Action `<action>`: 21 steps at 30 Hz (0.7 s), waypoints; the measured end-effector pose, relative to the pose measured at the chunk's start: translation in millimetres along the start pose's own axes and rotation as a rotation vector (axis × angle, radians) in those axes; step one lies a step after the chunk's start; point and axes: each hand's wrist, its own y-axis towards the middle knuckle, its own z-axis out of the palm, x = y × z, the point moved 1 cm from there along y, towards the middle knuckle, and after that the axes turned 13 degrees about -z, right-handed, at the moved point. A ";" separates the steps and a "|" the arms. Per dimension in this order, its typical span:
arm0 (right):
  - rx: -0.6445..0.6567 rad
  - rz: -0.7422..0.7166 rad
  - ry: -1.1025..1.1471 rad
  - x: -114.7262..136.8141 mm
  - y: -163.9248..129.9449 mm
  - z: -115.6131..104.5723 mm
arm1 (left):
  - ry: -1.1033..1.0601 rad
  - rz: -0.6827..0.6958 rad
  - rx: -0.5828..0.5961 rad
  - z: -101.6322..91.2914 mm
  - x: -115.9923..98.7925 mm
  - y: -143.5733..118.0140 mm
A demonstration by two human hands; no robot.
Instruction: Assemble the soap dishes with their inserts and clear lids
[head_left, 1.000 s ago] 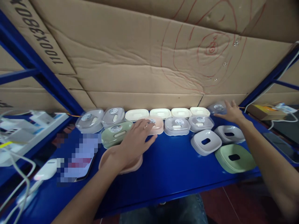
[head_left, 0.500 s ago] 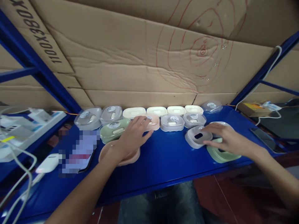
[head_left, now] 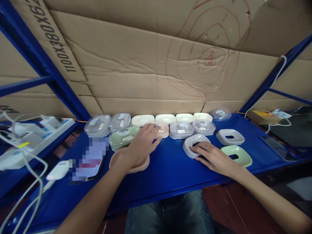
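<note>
- My right grip (head_left: 213,158) lies flat on the near edge of a white tray with a slot (head_left: 196,145), fingers spread and reaching into the slot, not closed around it.
- The tray sits on the blue bench (head_left: 168,172), just ahead of my right palm and in front of the row of lidded boxes.
- To handle it well, I judge I should hook a fingertip in the slot and press the thumb on the rim, lifting it level so it does not skid on the smooth bench.
- My left grip (head_left: 141,146) rests open, fingertips on the pink lidded box (head_left: 162,129), wrist over a pink tray (head_left: 136,164); it clamps nothing.
- Right of my right grip lie a green tray (head_left: 237,155) and, beyond it, another white tray (head_left: 230,136), both clear of my fingers.
- Left of my left grip sits a green lidded box (head_left: 123,137).
- Writing: each clear lid carries a round sticker, too small to read.
- The cardboard (head_left: 146,65) above and behind shows printed "1100X380X62", cut off at the edge, and red scribbled rings.
</note>
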 end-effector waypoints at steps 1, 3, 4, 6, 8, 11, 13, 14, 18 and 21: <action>-0.002 -0.017 -0.004 2.8 3.2 -1.2 | -0.021 -0.001 0.003 -1.1 -1.9 0.0; -0.017 -0.055 -0.017 9.1 11.5 -4.3 | -0.087 -0.008 -0.004 -5.3 -8.7 0.0; -0.033 -0.074 -0.030 12.5 16.5 -6.1 | -0.137 -0.018 -0.014 -8.2 -13.7 -0.2; -0.088 -0.122 -0.083 19.7 27.7 -9.8 | -0.284 -0.061 -0.028 -14.8 -25.5 -1.1; -0.171 -0.182 -0.152 26.5 40.2 -12.4 | -0.503 -0.141 0.031 -19.8 -37.6 -2.4; -0.284 -0.273 -0.208 35.6 60.2 -13.2 | -0.873 -0.258 0.234 -21.0 -50.7 -4.2; -0.321 -0.314 -0.206 40.5 73.2 -12.7 | -1.042 -0.295 0.330 -19.1 -53.7 -4.2; -0.326 -0.333 -0.201 42.1 78.9 -12.7 | -1.099 -0.310 0.343 -18.0 -53.4 -3.8; -0.370 -0.336 -0.155 28.2 91.8 -20.3 | -1.224 -0.405 0.243 -16.8 -45.1 0.4; -0.469 -0.086 -0.141 -23.0 91.3 -35.1 | -1.219 -0.526 0.133 -20.5 -38.7 3.3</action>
